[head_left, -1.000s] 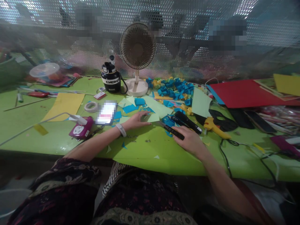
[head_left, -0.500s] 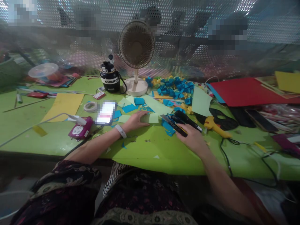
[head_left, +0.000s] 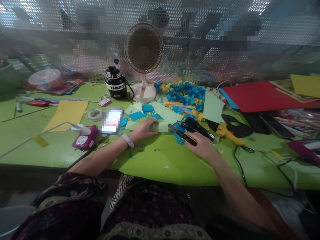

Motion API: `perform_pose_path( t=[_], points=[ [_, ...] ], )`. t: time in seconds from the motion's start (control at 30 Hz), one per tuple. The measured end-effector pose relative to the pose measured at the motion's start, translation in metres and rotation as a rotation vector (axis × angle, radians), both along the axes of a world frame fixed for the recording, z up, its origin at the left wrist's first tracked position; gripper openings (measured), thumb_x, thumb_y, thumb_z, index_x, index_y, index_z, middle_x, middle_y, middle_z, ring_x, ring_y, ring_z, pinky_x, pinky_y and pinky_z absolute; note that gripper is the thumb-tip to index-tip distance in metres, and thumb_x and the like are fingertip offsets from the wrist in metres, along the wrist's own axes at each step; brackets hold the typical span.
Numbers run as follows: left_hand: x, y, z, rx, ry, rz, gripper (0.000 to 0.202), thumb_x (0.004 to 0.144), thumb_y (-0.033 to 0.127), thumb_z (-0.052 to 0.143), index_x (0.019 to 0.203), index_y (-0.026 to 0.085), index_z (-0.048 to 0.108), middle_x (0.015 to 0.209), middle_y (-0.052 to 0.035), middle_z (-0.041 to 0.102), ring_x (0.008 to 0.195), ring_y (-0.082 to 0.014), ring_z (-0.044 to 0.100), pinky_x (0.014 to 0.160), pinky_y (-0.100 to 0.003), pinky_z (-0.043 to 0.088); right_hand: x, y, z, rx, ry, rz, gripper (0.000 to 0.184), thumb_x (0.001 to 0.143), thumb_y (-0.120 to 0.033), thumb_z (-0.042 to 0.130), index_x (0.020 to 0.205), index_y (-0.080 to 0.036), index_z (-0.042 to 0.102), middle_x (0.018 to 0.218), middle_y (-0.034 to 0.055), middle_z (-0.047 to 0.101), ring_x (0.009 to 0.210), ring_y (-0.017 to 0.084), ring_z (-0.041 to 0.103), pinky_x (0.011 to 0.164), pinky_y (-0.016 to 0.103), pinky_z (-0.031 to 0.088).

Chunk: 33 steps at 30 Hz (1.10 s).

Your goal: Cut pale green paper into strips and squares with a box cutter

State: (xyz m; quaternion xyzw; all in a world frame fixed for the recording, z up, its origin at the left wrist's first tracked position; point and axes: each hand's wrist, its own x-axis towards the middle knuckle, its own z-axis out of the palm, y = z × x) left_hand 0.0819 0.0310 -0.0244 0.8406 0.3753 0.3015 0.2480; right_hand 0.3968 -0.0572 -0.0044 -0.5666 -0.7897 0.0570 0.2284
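Observation:
My left hand (head_left: 144, 130), with a pale band at the wrist, rests on the table and has its curved fingers and thumb on a pale green paper strip (head_left: 163, 126). One end of the strip sticks out to the right of the fingers, another part to the left. My right hand (head_left: 200, 145) grips a black and yellow utility knife (head_left: 186, 137). The blade points left and its tip is at or close to the strip's right end; whether it touches, I cannot tell. Blue paper scraps (head_left: 178, 131) lie under and around the knife.
Behind my hands stand a fan (head_left: 143, 50), a black jug (head_left: 116, 85) and a heap of blue and yellow paper pieces (head_left: 186, 91). At left are a lit phone (head_left: 112, 120), a tape roll (head_left: 95, 115) and a purple power socket (head_left: 85, 137). A yellow glue gun (head_left: 228, 133) lies right.
The right hand has moved slightly left with the utility knife, bringing its tip closer to the strip's right end. The left hand stays on the strip. The view has shifted a little.

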Motion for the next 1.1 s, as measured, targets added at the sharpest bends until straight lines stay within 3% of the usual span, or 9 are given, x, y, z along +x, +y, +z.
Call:
perform_pose_path(
  t=[0.17, 0.3, 0.43, 0.57, 0.7, 0.87, 1.1],
  points=[
    [0.002, 0.001, -0.001, 0.034, 0.068, -0.033, 0.06, 0.087, 0.038, 0.079, 0.14, 0.02, 0.057, 0.139, -0.0135, 0.065, 0.128, -0.03, 0.062, 0.107, -0.047, 0.051, 0.003, 0.009, 0.011, -0.117, -0.068, 0.087, 0.04, 0.086, -0.037, 0.066, 0.124, -0.024, 0.073, 0.119, 0.0096, 0.076, 0.109, 0.03, 0.072, 0.092, 0.042, 0.059],
    [0.001, -0.001, 0.0, 0.097, 0.166, -0.074, 0.057, 0.092, 0.037, 0.074, 0.145, 0.023, 0.057, 0.152, -0.0123, 0.058, 0.147, -0.03, 0.048, 0.125, -0.052, 0.033, 0.003, 0.018, 0.02, -0.194, -0.124, 0.153, 0.034, 0.088, -0.04, 0.065, 0.118, -0.027, 0.074, 0.112, 0.0073, 0.076, 0.103, 0.029, 0.073, 0.088, 0.041, 0.058],
    [-0.001, -0.005, -0.001, 0.106, 0.235, -0.108, 0.052, 0.097, 0.04, 0.068, 0.146, 0.025, 0.057, 0.159, -0.012, 0.05, 0.153, -0.0293, 0.039, 0.129, -0.057, 0.019, 0.003, 0.02, 0.022, -0.202, -0.181, 0.148, 0.034, 0.089, -0.04, 0.064, 0.12, -0.028, 0.075, 0.108, 0.0072, 0.076, 0.099, 0.028, 0.073, 0.082, 0.038, 0.057],
    [0.002, -0.002, -0.002, 0.09, 0.231, -0.047, 0.067, 0.095, 0.047, 0.07, 0.153, 0.022, 0.048, 0.163, -0.0151, 0.044, 0.155, -0.0322, 0.035, 0.129, -0.056, 0.022, 0.004, 0.017, 0.022, -0.184, -0.183, 0.155, 0.034, 0.089, -0.039, 0.066, 0.119, -0.028, 0.076, 0.107, 0.0075, 0.076, 0.098, 0.028, 0.073, 0.08, 0.037, 0.057],
    [0.006, 0.007, -0.001, 0.05, 0.239, -0.035, 0.074, 0.089, 0.048, 0.075, 0.152, 0.019, 0.048, 0.155, -0.0169, 0.053, 0.147, -0.0341, 0.046, 0.126, -0.054, 0.03, 0.003, 0.015, 0.024, -0.172, -0.177, 0.14, 0.035, 0.089, -0.037, 0.066, 0.12, -0.027, 0.076, 0.108, 0.0078, 0.076, 0.099, 0.028, 0.073, 0.081, 0.037, 0.058],
    [0.006, 0.011, 0.0, 0.03, 0.152, -0.024, 0.063, 0.091, 0.044, 0.072, 0.146, 0.02, 0.054, 0.145, -0.0142, 0.063, 0.134, -0.0315, 0.058, 0.113, -0.049, 0.046, 0.004, 0.013, 0.026, -0.162, -0.168, 0.122, 0.034, 0.089, -0.039, 0.066, 0.12, -0.029, 0.077, 0.106, 0.0063, 0.076, 0.094, 0.027, 0.074, 0.078, 0.037, 0.059],
    [0.004, 0.002, 0.006, 0.054, 0.041, -0.038, 0.053, 0.091, 0.04, 0.075, 0.139, 0.024, 0.058, 0.138, -0.0095, 0.067, 0.127, -0.0288, 0.063, 0.108, -0.048, 0.05, 0.017, 0.007, 0.027, -0.046, -0.064, -0.046, 0.038, 0.093, -0.043, 0.062, 0.123, -0.024, 0.075, 0.118, 0.0108, 0.075, 0.109, 0.032, 0.072, 0.093, 0.045, 0.057]
  ],
)
